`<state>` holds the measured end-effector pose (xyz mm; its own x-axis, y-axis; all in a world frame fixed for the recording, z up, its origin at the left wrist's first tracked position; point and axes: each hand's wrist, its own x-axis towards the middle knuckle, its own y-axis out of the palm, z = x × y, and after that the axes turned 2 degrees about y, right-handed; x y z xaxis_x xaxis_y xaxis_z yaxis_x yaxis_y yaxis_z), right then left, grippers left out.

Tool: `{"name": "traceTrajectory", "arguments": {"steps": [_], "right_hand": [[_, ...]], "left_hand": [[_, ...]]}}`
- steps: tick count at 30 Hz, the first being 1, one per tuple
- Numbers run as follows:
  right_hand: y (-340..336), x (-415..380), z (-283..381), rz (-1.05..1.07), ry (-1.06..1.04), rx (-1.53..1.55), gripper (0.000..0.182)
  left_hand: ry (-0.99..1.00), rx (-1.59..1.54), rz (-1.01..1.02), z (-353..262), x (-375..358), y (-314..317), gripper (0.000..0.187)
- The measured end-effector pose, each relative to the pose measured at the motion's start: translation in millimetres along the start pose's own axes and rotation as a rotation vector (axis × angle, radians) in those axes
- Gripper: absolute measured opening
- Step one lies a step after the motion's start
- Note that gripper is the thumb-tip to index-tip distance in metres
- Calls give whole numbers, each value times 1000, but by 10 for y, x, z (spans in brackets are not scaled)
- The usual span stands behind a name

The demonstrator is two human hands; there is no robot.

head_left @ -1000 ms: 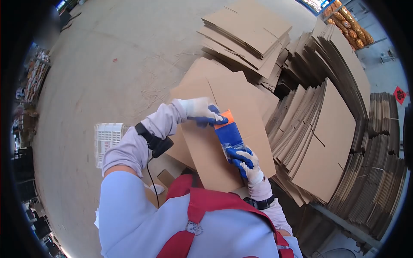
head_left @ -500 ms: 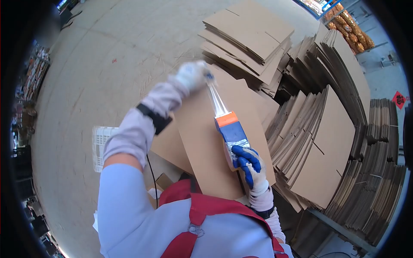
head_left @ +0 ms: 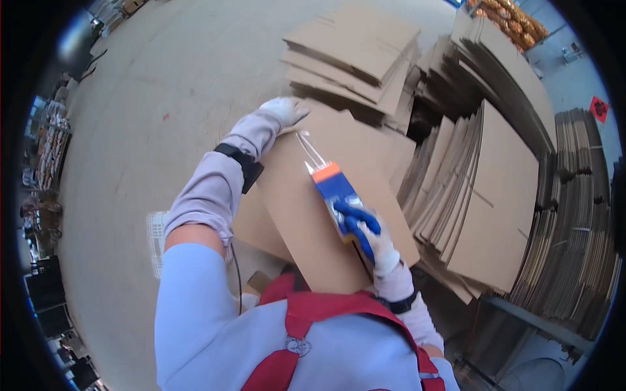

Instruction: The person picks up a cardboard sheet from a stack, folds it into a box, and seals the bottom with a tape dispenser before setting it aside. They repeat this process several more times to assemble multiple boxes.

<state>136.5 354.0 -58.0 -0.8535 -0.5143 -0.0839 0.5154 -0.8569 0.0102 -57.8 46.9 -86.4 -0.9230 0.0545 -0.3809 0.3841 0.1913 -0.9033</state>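
Note:
My right hand [head_left: 377, 242], in a white glove with blue fingers, is closed around the near end of a blue packet with an orange band [head_left: 334, 189]. Thin white strips [head_left: 312, 151] stick out of the packet's far end, over a flat brown cardboard sheet [head_left: 306, 228]. At the sheet's far left edge is my left hand [head_left: 285, 112], gloved in white, with its fingers reaching onto the cardboard. It is apart from the strips, and its palm is hidden.
Stacked cardboard sheets [head_left: 352, 42] lie beyond. More flattened cardboard [head_left: 499, 195] leans in upright bundles on the right. A white plastic crate [head_left: 156, 238] stands on the floor to the left. A dark cord [head_left: 237, 274] hangs beside me.
My left hand has let go of the white strips and come down at the cardboard's far edge. My right hand still holds the packet. The view has shifted slightly.

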Motion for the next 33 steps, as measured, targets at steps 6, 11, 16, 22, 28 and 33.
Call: {"name": "traceTrajectory", "arguments": {"steps": [6, 11, 16, 22, 28, 33], "right_hand": [[-266, -1348, -350, -75, 308, 208, 28], [-756, -3660, -734, -87, 339, -139, 26], [-645, -3230, -1052, -195, 288, -374, 27], [-570, -2735, -996, -124, 156, -232, 29], [-480, -2347, -1433, -328, 178, 326, 22], [-420, -2277, -1511, 25, 438, -277, 24]], "left_hand": [[-54, -14, -206, -686, -285, 531, 72], [-90, 49, -253, -836, -283, 455, 70], [-62, 67, -600, -1255, -683, 703, 64], [625, 23, -181, -2702, -2760, 1744, 78], [595, 158, -378, -2772, -2629, 1971, 78], [788, -271, 67, -2248, -2413, 1291, 78]]}}
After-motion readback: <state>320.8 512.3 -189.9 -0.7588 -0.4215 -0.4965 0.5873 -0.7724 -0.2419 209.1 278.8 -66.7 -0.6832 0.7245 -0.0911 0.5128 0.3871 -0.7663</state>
